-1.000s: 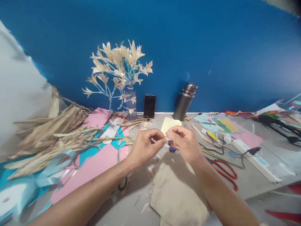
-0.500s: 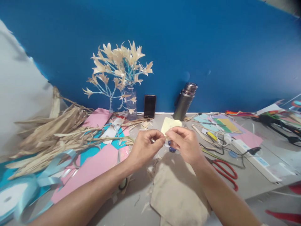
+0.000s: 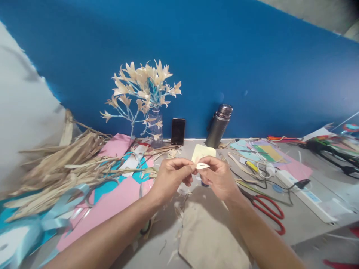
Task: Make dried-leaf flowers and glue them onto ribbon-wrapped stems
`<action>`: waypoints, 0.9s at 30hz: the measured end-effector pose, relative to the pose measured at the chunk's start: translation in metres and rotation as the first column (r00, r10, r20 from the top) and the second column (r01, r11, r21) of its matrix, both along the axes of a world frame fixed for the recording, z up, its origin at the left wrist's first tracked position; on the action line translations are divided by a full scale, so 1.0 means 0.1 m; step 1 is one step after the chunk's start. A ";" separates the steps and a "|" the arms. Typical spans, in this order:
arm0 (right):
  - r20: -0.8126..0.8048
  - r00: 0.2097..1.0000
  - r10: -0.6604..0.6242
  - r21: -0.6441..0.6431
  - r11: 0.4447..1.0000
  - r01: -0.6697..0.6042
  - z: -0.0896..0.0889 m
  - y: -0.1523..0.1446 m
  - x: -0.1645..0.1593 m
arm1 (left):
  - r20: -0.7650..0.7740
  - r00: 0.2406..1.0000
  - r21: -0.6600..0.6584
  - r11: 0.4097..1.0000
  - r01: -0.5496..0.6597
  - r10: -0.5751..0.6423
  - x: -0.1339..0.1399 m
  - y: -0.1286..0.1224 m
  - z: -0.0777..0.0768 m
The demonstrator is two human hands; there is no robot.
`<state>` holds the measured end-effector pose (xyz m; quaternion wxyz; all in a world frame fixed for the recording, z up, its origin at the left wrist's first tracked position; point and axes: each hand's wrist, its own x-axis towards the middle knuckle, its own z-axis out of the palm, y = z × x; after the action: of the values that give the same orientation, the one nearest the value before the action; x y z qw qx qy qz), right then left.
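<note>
Between my two hands is a small pale husk petal [image 3: 202, 166], pointed at its right end. My left hand [image 3: 171, 176] pinches its left end between thumb and index finger. My right hand [image 3: 220, 177] is closed at its other side, thumb and fingertips on the petal. Just behind the hands lies a pale yellow sheet [image 3: 206, 150]. A small dark blue object [image 3: 204, 184] is partly hidden by my right hand. Below the hands rests a beige cloth-like pad [image 3: 211, 231]. Husk flowers [image 3: 146, 80] on blue stems stand in a clear vase [image 3: 156, 127].
Dried husks [image 3: 67, 160], pink paper [image 3: 106, 209] and a light blue ribbon roll [image 3: 17, 239] cover the left side. At the back stand a phone [image 3: 178, 131] and a flask [image 3: 219, 127]. Red-handled scissors [image 3: 269, 211] and a power strip [image 3: 305, 196] lie right.
The petal has turned so its pale face shows between my fingers. Both hands stay together, with small finger shifts. The whole view has tilted slightly upward.
</note>
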<state>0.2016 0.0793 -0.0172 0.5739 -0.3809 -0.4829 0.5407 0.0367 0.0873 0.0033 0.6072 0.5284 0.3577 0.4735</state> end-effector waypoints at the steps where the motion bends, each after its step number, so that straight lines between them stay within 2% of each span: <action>1: 0.002 1.000 -0.003 -0.001 1.000 0.003 -0.01 0.00 -0.01 | -0.047 0.998 0.047 0.998 -0.040 0.043 0.01 -0.02 0.00; 3: -0.008 1.000 -0.015 -0.001 1.000 0.015 -0.03 0.00 -0.03 | -0.108 0.985 0.150 0.981 -0.121 0.138 0.02 -0.05 -0.02; 6: -0.046 0.998 -0.039 0.003 0.999 0.039 -0.09 0.00 -0.07 | -0.122 0.962 0.291 0.935 -0.201 0.244 0.06 -0.09 -0.08; 10: -0.117 0.993 -0.028 -0.037 0.999 0.023 -0.12 0.00 -0.10 | -0.111 0.946 0.440 0.868 -0.230 0.306 0.09 -0.09 -0.16; 15: -0.205 0.978 0.035 -0.085 0.995 -0.054 -0.10 -0.01 -0.07 | -0.115 0.970 0.475 0.869 -0.137 0.216 0.05 -0.03 -0.20; 21: -0.234 0.967 0.100 -0.118 0.984 -0.130 -0.07 -0.01 -0.03 | -0.139 0.981 0.474 0.879 -0.051 0.132 0.02 0.01 -0.16; 24: -0.223 0.967 0.128 -0.097 0.984 -0.152 -0.08 -0.02 -0.01 | -0.169 0.982 0.470 0.882 0.009 0.081 0.01 -0.02 -0.13; 27: -0.174 0.979 0.106 -0.017 0.994 -0.110 -0.12 -0.04 0.01 | -0.175 0.982 0.487 0.873 0.026 0.068 -0.01 -0.06 -0.10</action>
<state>0.2024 0.0754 -0.0290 0.5783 -0.3134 -0.4439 0.6085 0.0361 0.0813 -0.0071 0.4132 0.7021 0.2879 0.5034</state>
